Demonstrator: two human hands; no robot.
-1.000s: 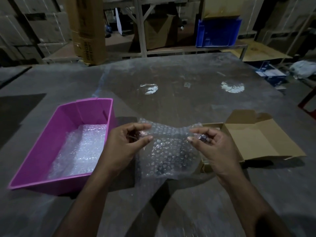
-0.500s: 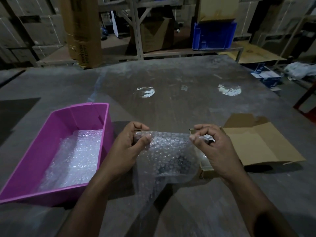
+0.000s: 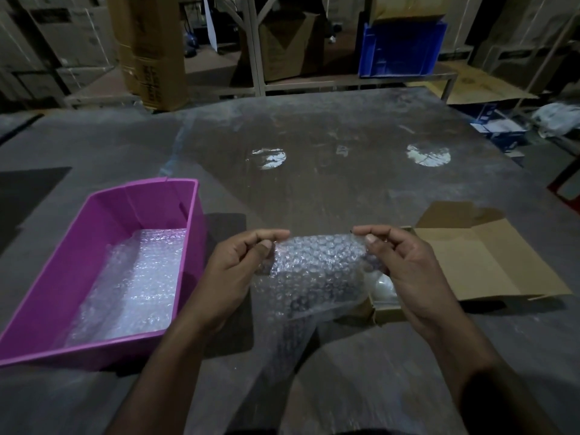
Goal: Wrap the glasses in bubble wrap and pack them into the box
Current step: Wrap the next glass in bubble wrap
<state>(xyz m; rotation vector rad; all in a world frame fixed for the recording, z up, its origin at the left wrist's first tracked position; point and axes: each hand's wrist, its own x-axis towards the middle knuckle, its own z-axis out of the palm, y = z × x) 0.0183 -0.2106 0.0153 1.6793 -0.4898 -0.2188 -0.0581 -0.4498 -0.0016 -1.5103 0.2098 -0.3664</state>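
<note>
A sheet of bubble wrap [image 3: 317,271] hangs between my two hands above the table, rolled at its top edge around something dark that I cannot make out clearly. My left hand [image 3: 238,271] pinches the left end of the roll. The right end is pinched by my right hand [image 3: 405,265]. The sheet's loose tail drapes down toward me. An open cardboard box [image 3: 477,262] lies to the right, partly behind my right hand, with something pale inside its near corner.
A pink plastic bin [image 3: 103,221] with more bubble wrap [image 3: 138,284] in it stands at the left. A large clear sheet covers the grey table [image 3: 345,189]. Shelving, cardboard cartons and a blue crate [image 3: 401,48] stand beyond the far edge.
Both hands have rolled the top edge of the bubble wrap tighter and moved slightly apart. The view has tilted a little; bin and box stay put.
</note>
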